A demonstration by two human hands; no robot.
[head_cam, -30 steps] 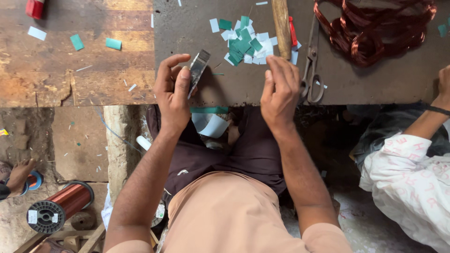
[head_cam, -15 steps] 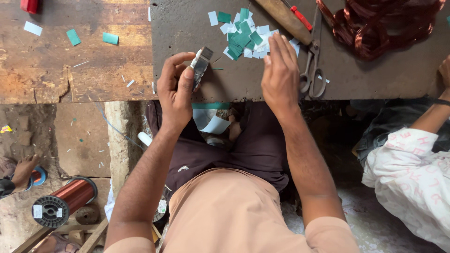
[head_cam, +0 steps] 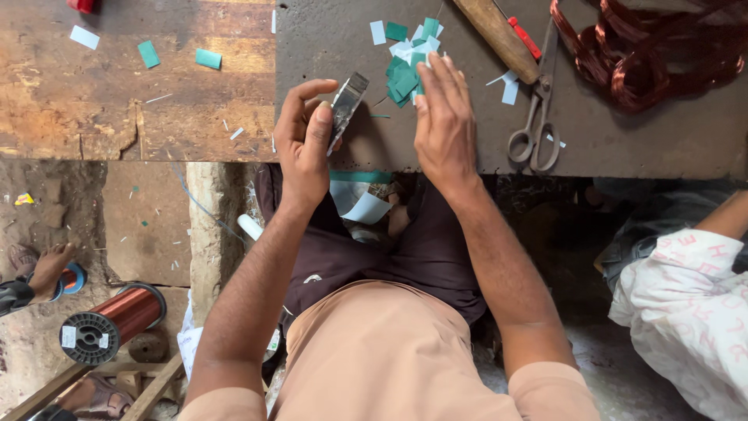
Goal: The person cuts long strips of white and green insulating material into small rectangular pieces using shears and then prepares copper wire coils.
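My left hand (head_cam: 305, 136) grips a small grey metal block (head_cam: 347, 104), tilted, just above the front edge of the dark work board (head_cam: 623, 148). My right hand (head_cam: 444, 117) lies flat with fingers spread, its fingertips resting on a pile of green and white paper slips (head_cam: 409, 58) on the board. Nothing is gripped in the right hand. More slips of paper (head_cam: 360, 199) lie in my lap below the board edge.
Scissors (head_cam: 534, 129) and a wooden handle (head_cam: 499, 35) lie right of my right hand. Copper wire coils (head_cam: 654, 54) fill the board's far right. A wooden bench (head_cam: 117, 93) with loose slips is left. A copper wire spool (head_cam: 113, 323) stands on the floor. Another person's sleeve (head_cam: 686, 304) is at right.
My left hand has turned the metal block more upright. My right hand has slid forward onto the pile of slips.
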